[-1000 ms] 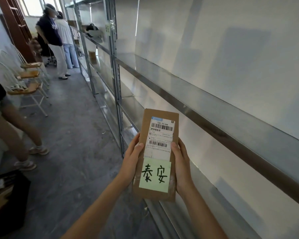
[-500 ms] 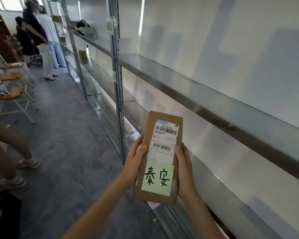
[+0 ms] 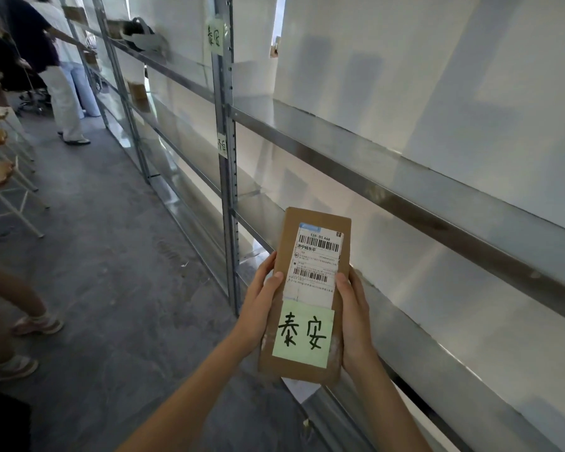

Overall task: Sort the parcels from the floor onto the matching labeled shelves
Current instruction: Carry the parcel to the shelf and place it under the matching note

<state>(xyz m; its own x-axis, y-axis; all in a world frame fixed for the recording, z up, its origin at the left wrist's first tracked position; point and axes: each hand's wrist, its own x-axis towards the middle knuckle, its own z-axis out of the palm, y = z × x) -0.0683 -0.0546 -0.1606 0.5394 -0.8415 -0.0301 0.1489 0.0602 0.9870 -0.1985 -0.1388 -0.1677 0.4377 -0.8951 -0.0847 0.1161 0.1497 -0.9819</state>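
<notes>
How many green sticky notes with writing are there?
3: one on the parcel at, two on the shelf post, upper at and lower at. Farther shelves may hide more.

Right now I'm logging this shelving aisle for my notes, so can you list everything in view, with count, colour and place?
parcel: one, brown cardboard, held upright in front of the shelves
shipping label: one, white with barcodes, upper face of the parcel
sticky note: one, pale green with black handwriting, lower face of the parcel
shelves: several levels, silver metal, along the white wall on the right
shelf tags: two, pale green, on the near upright post
small boxes: at least one, brown, on the far shelves
chairs: several, white frames with wooden seats, far left
floor: grey
other people: several, at the far end and left edge
left hand: grips the parcel's left edge
right hand: grips its right edge
</notes>
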